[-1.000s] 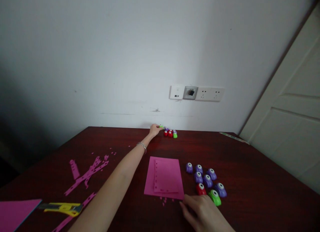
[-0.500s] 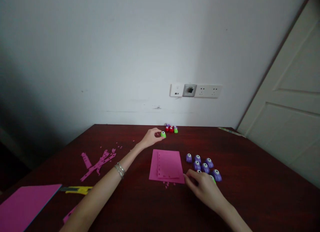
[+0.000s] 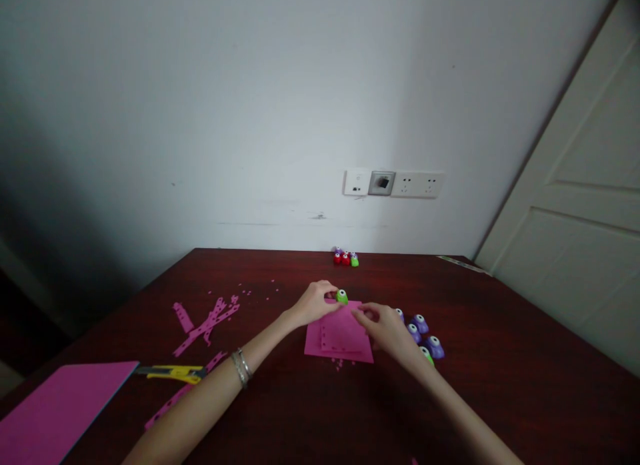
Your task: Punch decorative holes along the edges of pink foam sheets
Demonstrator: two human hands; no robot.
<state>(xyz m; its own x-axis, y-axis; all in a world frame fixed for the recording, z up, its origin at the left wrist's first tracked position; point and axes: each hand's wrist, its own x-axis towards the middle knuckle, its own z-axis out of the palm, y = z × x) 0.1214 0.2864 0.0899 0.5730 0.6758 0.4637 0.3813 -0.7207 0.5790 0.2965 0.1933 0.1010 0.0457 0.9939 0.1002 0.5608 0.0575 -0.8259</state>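
Observation:
My left hand [image 3: 314, 303] is closed on a small green paper punch [image 3: 342, 295], held at the far edge of a stack of pink paper sheets [image 3: 338, 334] on the dark red table [image 3: 500, 358]. My right hand [image 3: 384, 326] lies over the right side of the pink sheets, fingers curled toward the punch; I cannot make out anything in it. Right beside that hand sits a cluster of purple punches [image 3: 423, 330] with a green one [image 3: 427, 355].
A small group of red, purple and green punches [image 3: 345, 257] stands at the table's far edge by the wall. Pink punched strips [image 3: 207, 321] lie left, with a yellow utility knife [image 3: 173, 372] and a large pink sheet [image 3: 55, 408] near the front left. A door is at the right.
My left hand has drawn back from the far group with a green punch to the pink sheets. My right hand has moved up from beside the purple punches onto the sheets.

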